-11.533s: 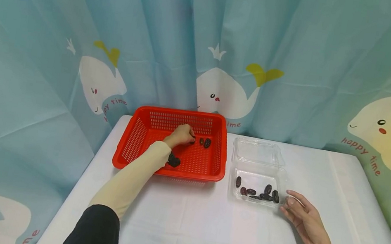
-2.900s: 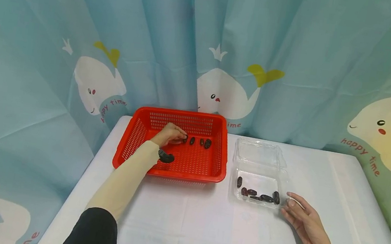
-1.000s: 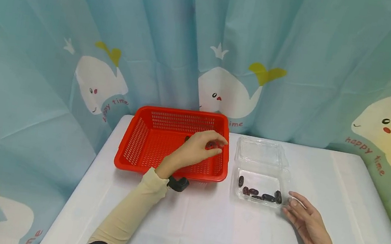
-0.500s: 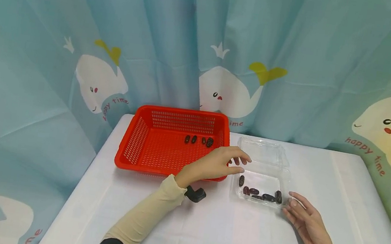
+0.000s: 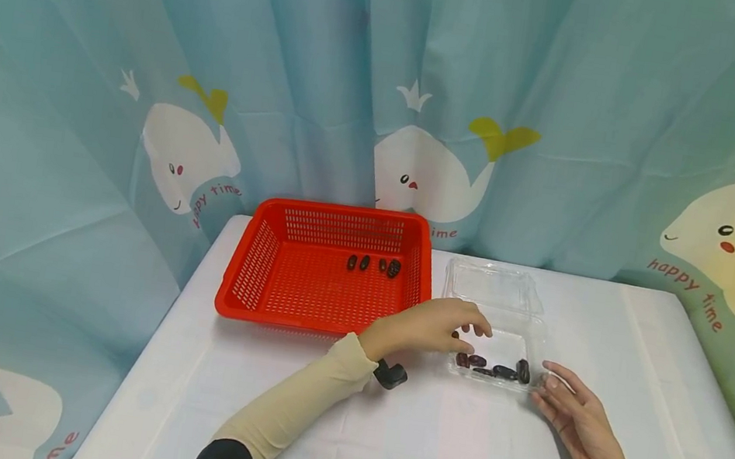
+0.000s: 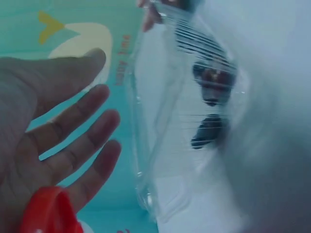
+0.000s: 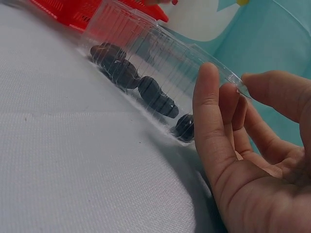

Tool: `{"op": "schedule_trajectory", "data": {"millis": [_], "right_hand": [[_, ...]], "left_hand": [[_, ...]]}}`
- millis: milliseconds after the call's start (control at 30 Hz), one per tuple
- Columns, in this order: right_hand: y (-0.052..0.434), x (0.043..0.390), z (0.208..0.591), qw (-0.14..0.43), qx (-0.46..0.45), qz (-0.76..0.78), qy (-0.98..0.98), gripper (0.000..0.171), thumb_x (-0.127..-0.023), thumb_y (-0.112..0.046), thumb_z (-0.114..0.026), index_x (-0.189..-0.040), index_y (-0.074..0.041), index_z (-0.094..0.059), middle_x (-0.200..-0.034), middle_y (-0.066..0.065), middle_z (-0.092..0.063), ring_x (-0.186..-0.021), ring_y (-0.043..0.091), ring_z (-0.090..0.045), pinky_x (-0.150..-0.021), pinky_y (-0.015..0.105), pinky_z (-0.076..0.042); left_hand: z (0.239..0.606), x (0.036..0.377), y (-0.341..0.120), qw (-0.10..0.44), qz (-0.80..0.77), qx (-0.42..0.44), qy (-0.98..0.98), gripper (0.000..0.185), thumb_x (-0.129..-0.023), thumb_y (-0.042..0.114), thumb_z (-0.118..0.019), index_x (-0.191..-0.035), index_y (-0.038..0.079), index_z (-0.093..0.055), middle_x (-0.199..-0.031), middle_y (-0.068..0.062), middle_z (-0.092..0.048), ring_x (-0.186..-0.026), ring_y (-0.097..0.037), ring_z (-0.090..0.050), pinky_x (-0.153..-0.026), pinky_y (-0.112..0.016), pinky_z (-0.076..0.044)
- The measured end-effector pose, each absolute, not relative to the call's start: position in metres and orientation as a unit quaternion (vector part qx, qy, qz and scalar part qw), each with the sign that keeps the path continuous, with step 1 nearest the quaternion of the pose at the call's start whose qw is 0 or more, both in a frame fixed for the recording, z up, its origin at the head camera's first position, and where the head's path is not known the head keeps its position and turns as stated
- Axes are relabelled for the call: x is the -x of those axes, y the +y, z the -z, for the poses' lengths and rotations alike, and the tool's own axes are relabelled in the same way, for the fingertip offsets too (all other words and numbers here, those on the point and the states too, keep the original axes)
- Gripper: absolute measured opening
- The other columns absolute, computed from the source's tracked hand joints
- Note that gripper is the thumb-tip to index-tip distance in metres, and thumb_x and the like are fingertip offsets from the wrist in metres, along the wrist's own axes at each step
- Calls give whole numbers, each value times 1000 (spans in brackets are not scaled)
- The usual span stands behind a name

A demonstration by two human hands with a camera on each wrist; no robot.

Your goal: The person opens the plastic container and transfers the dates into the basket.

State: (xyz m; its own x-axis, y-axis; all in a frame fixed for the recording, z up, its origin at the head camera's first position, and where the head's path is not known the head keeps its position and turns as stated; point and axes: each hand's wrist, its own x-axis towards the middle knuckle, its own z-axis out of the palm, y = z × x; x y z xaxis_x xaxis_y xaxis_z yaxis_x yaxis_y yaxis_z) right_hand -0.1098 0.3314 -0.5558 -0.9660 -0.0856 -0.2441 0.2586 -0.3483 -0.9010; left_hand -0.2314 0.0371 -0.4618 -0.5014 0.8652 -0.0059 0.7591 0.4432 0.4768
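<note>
While right hand (image 5: 576, 423) steadies clear box (image 5: 501, 334), open left fingers (image 5: 470, 324) hover above dates (image 5: 492, 369).

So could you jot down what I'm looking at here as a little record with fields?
Setting: white table before a blue whale-print curtain
Left hand: open, fingers spread over the clear plastic box
Right hand: open, resting on the table, fingertips at the box's right edge
Box contents: a few dark dates along its near side
Box lid: open, lying flat behind it
Red basket: left of the box, three dates in basket near its back wall
</note>
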Motion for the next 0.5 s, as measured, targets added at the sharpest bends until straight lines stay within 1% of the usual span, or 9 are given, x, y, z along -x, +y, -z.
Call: {"op": "schedule_trajectory", "data": {"millis": [133,200,333,433,500], "right_hand": [[332,110,556,105,-78,814,565,31,-109,-6,-51,-122,-29,-67,-105,-9,-66,-95,4,-68,-92,22,-60],[332,110,556,106,-80,812,568,31,-109,-7,-52,-122,-30,-67,-106,-10,-65,-95,4,-68,-93,22,-60],[332,110,556,107,-89,807,573,30,-109,-8,-53,-122,-32,-66,-106,-10,-64,-95,4,-68,-93,22,-60],[332,110,556,107,-93,805,576,30,-109,-9,-53,-122,-32,-66,-107,-10,-64,-95,3,-68,-93,22,-59],[331,110,555,106,-91,805,577,30,-109,-9,-53,-122,-32,-66,-107,-10,-64,-95,3,-68,-93,22,-59]], "left_hand": [[468,231,47,97,-134,-486,858,37,-97,26,-75,-133,22,-69,-124,9,-69,-113,-9,-64,-91,-15,-49],[470,230,52,87,-93,-488,864,37,-96,28,-76,-133,24,-69,-123,10,-69,-112,-8,-63,-92,-17,-50],[470,224,63,71,-25,-492,867,40,-95,31,-77,-133,26,-69,-125,9,-69,-114,-11,-65,-93,-22,-52],[472,219,70,50,23,-494,868,39,-96,34,-77,-133,28,-68,-125,10,-69,-113,-12,-65,-90,-25,-53],[475,215,75,37,47,-496,866,37,-96,34,-76,-131,29,-68,-121,11,-69,-110,-11,-64,-87,-25,-53]]}}
